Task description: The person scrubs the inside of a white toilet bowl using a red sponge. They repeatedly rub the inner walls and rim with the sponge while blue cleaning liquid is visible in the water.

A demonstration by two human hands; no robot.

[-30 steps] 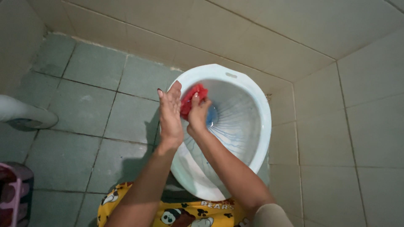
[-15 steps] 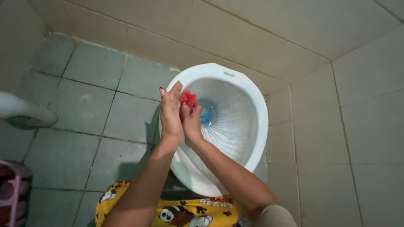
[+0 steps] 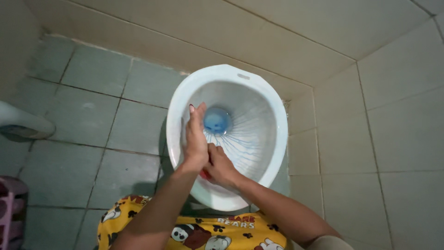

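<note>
A white toilet bowl (image 3: 277, 134) stands on the floor in the corner, with blue water (image 3: 216, 121) at its bottom and blue streaks down its inner wall. My left hand (image 3: 196, 139) is flat, fingers straight, inside the bowl near its left wall. My right hand (image 3: 221, 165) is closed around a red cloth (image 3: 205, 174), of which only a small bit shows beneath the hands. The two hands touch each other over the near part of the bowl.
Green floor tiles (image 3: 92, 125) lie to the left, beige wall tiles (image 3: 393, 139) behind and to the right. A pale curved object (image 3: 23, 125) sits at the left edge, a pink item (image 3: 9, 203) at the lower left. Yellow patterned clothing (image 3: 199, 231) fills the bottom.
Both hands have moved down toward the near side of the bowl. The red cloth, plainly visible before, is now almost hidden under the hands. The blue water is now uncovered.
</note>
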